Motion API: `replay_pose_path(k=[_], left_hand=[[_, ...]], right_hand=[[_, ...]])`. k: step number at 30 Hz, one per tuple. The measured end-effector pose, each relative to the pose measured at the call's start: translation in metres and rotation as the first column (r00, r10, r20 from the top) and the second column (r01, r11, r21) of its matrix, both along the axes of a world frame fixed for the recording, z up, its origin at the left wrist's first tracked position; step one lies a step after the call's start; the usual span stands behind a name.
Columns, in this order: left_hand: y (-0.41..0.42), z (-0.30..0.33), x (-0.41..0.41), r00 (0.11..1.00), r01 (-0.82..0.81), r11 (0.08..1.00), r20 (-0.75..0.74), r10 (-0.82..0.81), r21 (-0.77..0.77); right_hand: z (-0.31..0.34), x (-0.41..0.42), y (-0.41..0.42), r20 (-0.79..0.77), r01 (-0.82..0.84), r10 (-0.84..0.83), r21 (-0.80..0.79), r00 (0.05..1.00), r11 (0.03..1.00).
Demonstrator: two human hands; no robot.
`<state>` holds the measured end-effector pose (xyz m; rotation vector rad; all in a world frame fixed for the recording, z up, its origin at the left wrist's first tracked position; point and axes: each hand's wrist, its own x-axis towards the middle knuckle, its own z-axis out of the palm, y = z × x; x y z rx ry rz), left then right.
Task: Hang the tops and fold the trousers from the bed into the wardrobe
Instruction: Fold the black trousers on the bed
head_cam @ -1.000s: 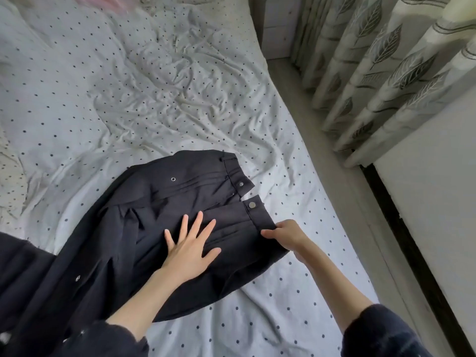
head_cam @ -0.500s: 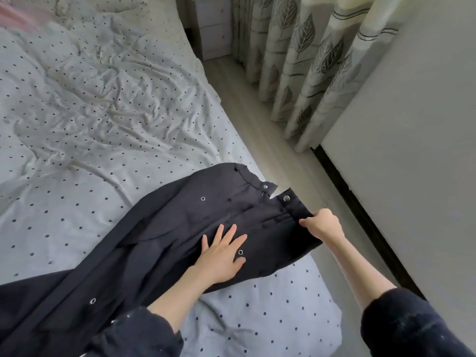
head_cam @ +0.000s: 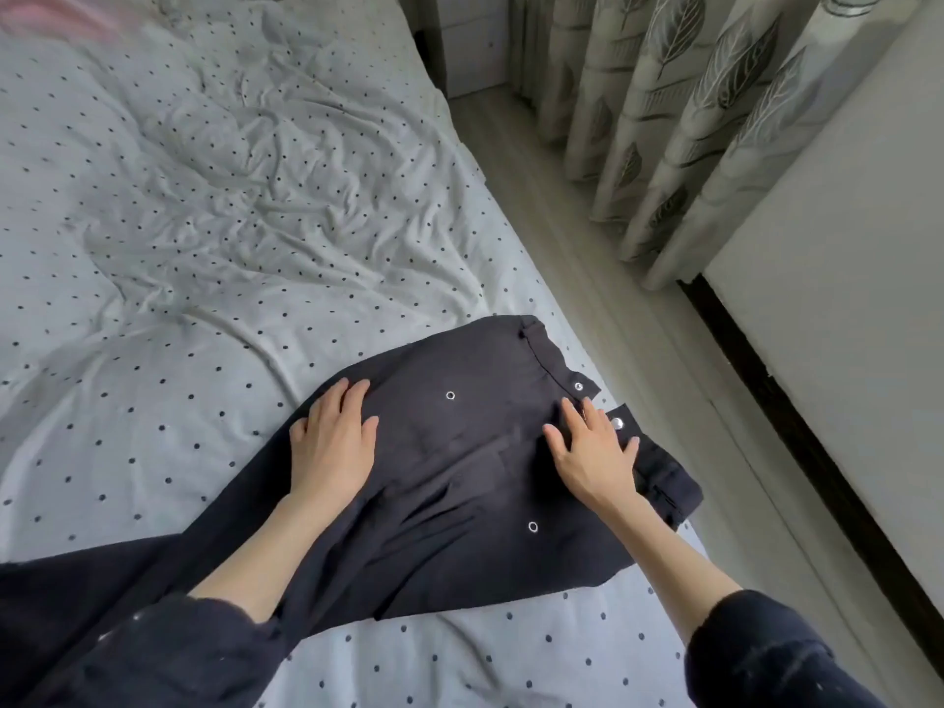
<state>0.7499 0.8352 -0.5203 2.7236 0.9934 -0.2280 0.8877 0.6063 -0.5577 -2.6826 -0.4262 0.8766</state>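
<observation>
Dotted bedsheet [head_cam: 214, 278], dark trousers [head_cam: 459, 482] — legs cut off, left hand [head_cam: 332, 442], right hand [head_cam: 595, 454] pressing flat, fingers straight.

Matt dark woven cloth trousers [head_cam: 459, 477] with shiny metal snaps [head_cam: 618, 423] (rumpled dotted cotton-like bed sheet [head_cam: 204, 222] beneath)

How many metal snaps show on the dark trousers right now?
4: two on the trousers' waistband tabs, one mid-panel, one below the right hand. Folds may hide more.

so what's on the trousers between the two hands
In the head view, only dark trouser fabric lies between the left hand and the right hand, with one small metal eyelet and a few creases.
</observation>
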Motion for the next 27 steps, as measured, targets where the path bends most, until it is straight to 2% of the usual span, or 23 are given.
replay_pose_path(k=[3, 6, 9, 15, 19, 21, 24, 27], left_hand=[[0.019, -0.001, -0.006, 0.998, -0.064, 0.992, -0.034, 0.060, -0.109], [0.030, 0.004, -0.033, 0.995, -0.102, 0.984, -0.033, 0.098, -0.144], [0.033, 0.009, -0.075, 0.993, -0.117, 0.981, -0.045, 0.111, -0.155], [0.036, 0.014, -0.182, 0.996, -0.058, 0.997, -0.077, 0.055, -0.041], [0.040, 0.015, -0.251, 0.979, -0.198, 0.980, -0.036, 0.199, 0.005], [0.048, 0.015, -0.284, 0.962, -0.272, 0.962, -0.022, 0.272, -0.003], [0.062, 0.017, -0.315, 0.933, -0.359, 0.932, -0.050, 0.357, -0.042], [0.079, 0.013, -0.344, 0.950, -0.310, 0.945, -0.057, 0.306, -0.101]], right_hand=[[-0.010, -0.017, 0.020, -0.157, -0.081, 0.082, 0.014, 0.984, 0.997], [-0.009, -0.025, 0.041, -0.193, 0.017, -0.016, 0.000, 0.981, 1.000], [-0.001, -0.035, 0.063, -0.156, 0.031, -0.029, 0.005, 0.987, 1.000], [0.016, -0.107, 0.109, 0.073, -0.196, 0.193, 0.028, 0.978, 0.980], [0.033, -0.169, 0.131, 0.109, -0.323, 0.321, -0.003, 0.941, 0.946], [0.038, -0.195, 0.141, 0.083, -0.322, 0.323, -0.019, 0.943, 0.947], [0.048, -0.222, 0.155, 0.048, -0.241, 0.241, -0.010, 0.969, 0.971], [0.056, -0.252, 0.174, 0.080, -0.204, 0.207, -0.048, 0.975, 0.978]])
